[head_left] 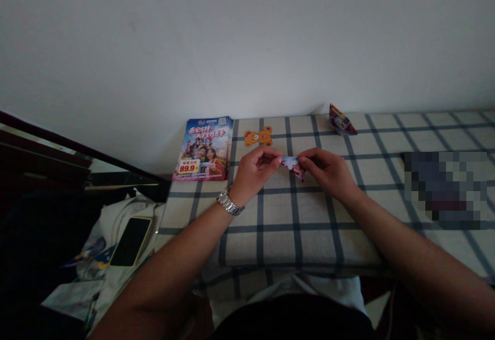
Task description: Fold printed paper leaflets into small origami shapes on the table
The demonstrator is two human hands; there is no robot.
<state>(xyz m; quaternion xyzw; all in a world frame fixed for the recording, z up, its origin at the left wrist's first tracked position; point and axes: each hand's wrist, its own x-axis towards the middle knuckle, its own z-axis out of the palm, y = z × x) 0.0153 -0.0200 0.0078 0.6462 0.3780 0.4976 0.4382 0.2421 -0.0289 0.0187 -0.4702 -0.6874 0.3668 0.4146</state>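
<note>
A small folded piece of printed paper (294, 167), white, blue and red, is stretched between my two hands above the checked tablecloth. Its left end is pinched by the thumb and fingers of my left hand (260, 167), which wears a silver watch (229, 203) at the wrist. My right hand (325, 167) pinches the other end. Fingertips cover both edges of the paper. Just beyond my left hand lies a flat orange bear figure (258, 136). Past my right hand, a peaked, folded purple and red printed piece (341, 121) stands by the wall.
A stack of printed flyers (203, 149) lies at the table's far left corner. The checked cloth (371, 226) covers the table. At right is a blurred-out dark patch (441, 188). Lower left, a phone (131, 241) rests on white bags (104, 221). A wall (251, 41) closes the back.
</note>
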